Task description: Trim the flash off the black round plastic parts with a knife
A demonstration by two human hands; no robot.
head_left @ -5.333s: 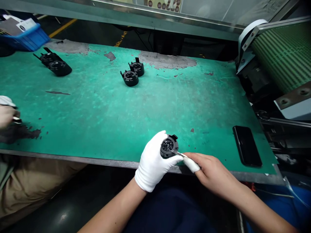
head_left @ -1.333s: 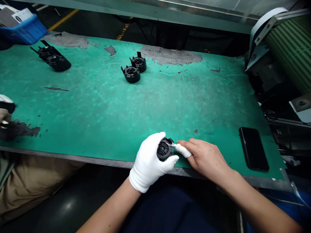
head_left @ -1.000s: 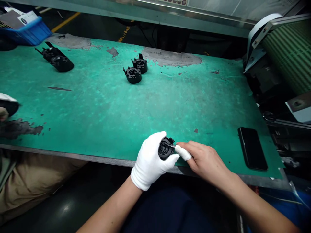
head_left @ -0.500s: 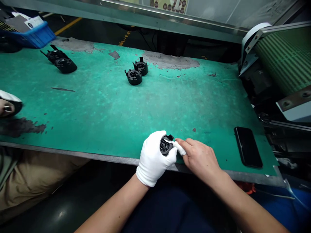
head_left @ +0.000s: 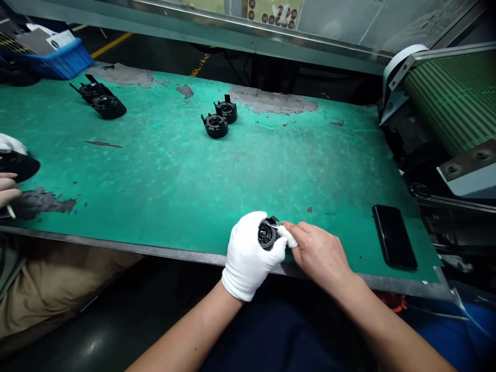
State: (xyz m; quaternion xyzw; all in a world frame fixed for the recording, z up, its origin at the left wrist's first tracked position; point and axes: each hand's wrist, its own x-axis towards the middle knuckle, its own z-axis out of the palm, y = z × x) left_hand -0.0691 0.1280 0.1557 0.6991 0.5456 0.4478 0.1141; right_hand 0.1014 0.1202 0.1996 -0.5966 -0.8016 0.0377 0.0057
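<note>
My left hand (head_left: 248, 258), in a white glove, is closed around a round black plastic part (head_left: 266, 234) with an upright tab, its ribbed inner face turned up. Bare except for a white wrapping on one finger, my right hand (head_left: 320, 250) is pinched at the part's right rim. A slim, pale, blade-like tool (head_left: 272, 226) reaches from its fingertips over the part; most of the tool is hidden. Both hands are at the front edge of the green table (head_left: 174, 196).
Two similar black parts (head_left: 216, 125) stand mid-table, and more black parts (head_left: 108, 106) lie farther left beside a blue bin (head_left: 72, 59). At the right lies a phone (head_left: 395, 236), below a green conveyor belt (head_left: 457, 98). A co-worker's hand (head_left: 8, 188) works at the left edge.
My hands stay together on the black part, which has shifted slightly right in view. Less of the pale tool shows over it. The co-worker's bare fingers have come into view at left.
</note>
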